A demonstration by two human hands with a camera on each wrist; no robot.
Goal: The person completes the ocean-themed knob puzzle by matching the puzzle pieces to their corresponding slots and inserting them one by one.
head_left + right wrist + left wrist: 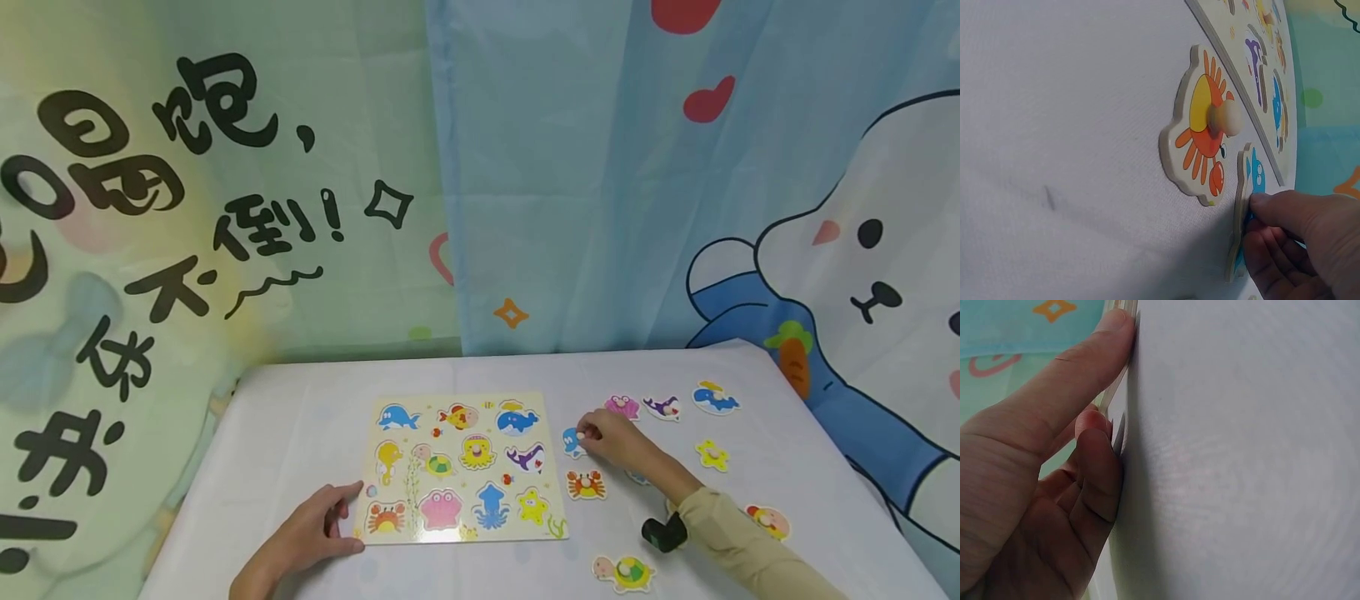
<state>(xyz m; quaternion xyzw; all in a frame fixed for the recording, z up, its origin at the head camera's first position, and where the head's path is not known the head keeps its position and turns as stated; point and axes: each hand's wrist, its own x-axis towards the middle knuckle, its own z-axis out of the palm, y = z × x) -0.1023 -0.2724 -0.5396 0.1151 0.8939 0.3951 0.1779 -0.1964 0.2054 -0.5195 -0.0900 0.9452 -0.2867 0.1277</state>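
A pale puzzle board [465, 454] with sea-animal pictures lies flat on the white table. My left hand [303, 529] rests against its left edge, the thumb reaching the lower left corner. In the left wrist view the thumb [1079, 384] is straight along the board's edge, with other fingers bent below it. To the right of the board, my right hand [618, 439] pinches a blue squid puzzle piece [572, 443]; its fingers partly cover the piece [1257, 176]. Whether this piece is off the cloth I cannot tell. Beside it lies a crab piece [586, 485] with a round wooden knob [1229, 117].
Loose pieces lie around the right arm: a pink one [622, 406], a purple one [662, 407], a blue whale [716, 398], a yellow star [712, 456], a fish [769, 522] and a turtle [624, 574]. A dark device [664, 532] sits at the right wrist. Printed curtains [540, 167] hang behind the table.
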